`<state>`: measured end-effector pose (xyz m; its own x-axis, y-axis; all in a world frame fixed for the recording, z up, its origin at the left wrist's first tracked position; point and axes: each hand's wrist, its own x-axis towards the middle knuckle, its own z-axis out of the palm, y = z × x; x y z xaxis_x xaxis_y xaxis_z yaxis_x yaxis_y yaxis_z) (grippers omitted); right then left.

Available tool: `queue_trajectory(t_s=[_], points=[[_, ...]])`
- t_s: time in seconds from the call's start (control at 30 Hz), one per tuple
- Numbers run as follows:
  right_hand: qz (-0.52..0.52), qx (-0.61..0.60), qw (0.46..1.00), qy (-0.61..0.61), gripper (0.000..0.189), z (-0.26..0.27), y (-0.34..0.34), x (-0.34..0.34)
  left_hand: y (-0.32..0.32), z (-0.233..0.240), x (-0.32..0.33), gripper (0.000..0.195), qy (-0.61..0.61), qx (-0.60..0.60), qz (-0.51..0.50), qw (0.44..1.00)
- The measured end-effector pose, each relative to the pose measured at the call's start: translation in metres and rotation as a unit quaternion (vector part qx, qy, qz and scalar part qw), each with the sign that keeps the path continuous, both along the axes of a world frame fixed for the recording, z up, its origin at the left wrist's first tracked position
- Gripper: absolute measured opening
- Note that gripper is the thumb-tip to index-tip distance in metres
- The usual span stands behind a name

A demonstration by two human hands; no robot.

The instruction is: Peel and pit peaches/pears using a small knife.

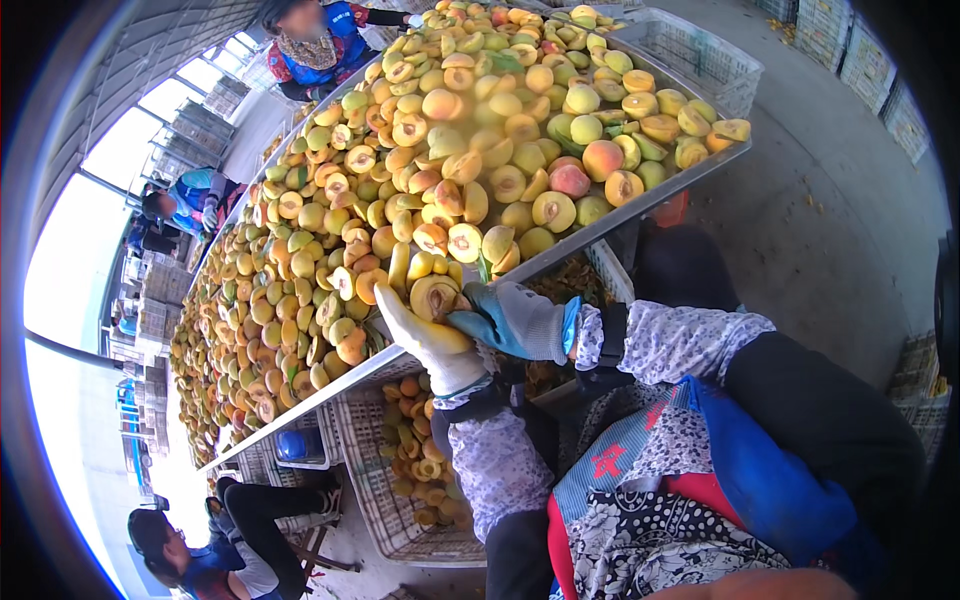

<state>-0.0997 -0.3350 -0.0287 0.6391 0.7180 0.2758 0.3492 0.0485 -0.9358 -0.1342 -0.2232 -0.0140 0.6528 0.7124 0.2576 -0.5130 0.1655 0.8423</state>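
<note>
My left hand [431, 337], in a white glove with yellow-coated palm and fingers, holds a halved peach [433, 298]. The peach's cut face is turned up and its brown centre shows. Against its right edge rest the fingers of my right hand [510, 319], in a grey and blue glove. A small brownish tip shows at those fingers; what it is, or whether a tool is held, stays unclear. Both hands are at the near metal rim [555, 259] of a large sorting table heaped with peach halves [450, 180], many cut side up, some with green leaves.
Below the rim stands a plastic crate [375, 480] with peach halves; another crate [615, 270] beside my legs holds brown scraps. A pale crate [697, 64] adjoins the table's far right. Co-workers sit across the table [322, 52], farther along it [187, 199], and at lower left [202, 562].
</note>
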Motion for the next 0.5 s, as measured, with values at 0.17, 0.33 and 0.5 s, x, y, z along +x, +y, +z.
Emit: queue_trajectory(t_s=[0.17, 0.33, 0.5], points=[[-0.011, -0.015, 0.997, -0.080, 0.038, -0.019, 0.004, 0.006, -0.017, 0.011, 0.000, 0.060, 0.048, 0.025, 0.048, 0.997], [0.033, -0.017, 0.995, -0.089, 0.039, -0.029, 0.006, 0.010, -0.018, 0.006, -0.003, 0.058, 0.104, 0.041, 0.082, 0.990], [0.050, 0.076, 0.994, -0.065, 0.038, -0.035, 0.009, 0.008, -0.002, -0.008, -0.001, 0.056, 0.105, -0.047, 0.049, 0.992]])
